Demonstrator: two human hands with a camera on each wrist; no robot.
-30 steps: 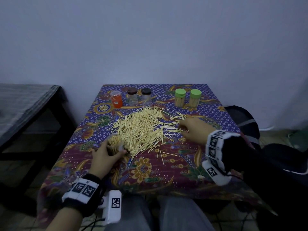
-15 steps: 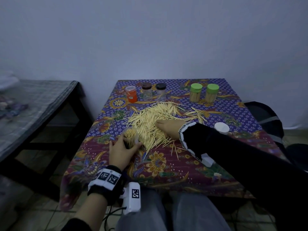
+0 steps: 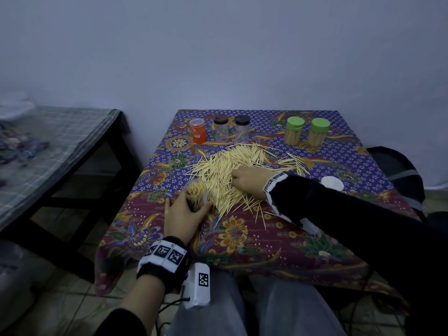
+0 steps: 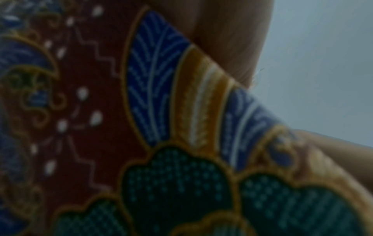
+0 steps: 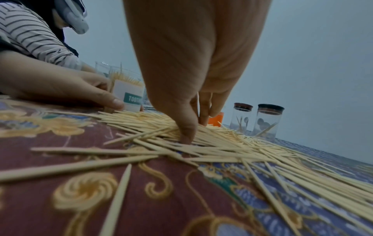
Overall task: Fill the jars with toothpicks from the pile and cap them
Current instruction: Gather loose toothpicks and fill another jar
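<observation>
A big pile of toothpicks [image 3: 232,170] lies mid-table on the patterned cloth [image 3: 242,238]. My left hand [image 3: 189,207] grips a clear labelled jar [image 3: 196,190] packed with toothpicks, upright at the pile's near left edge. The right wrist view shows that jar [image 5: 129,94] and the left hand [image 5: 84,89] around it. My right hand [image 3: 244,180] is down on the pile; in its wrist view the right hand's [image 5: 193,127] thumb and fingertips press close together on toothpicks [image 5: 222,143]. The left wrist view is blurred cloth [image 4: 161,111].
At the back stand an orange jar [image 3: 198,130], two brown-lidded jars [image 3: 221,128] [image 3: 242,128] and two green-capped jars [image 3: 294,130] [image 3: 319,132] full of toothpicks. A white cap [image 3: 332,183] lies right of my arm. A low bench [image 3: 60,141] stands left, a dark bag [image 3: 397,170] right.
My right hand has moved from the pile's right edge leftward into its middle, uncovering the white cap. The left hand still holds the jar. The head view has shifted.
</observation>
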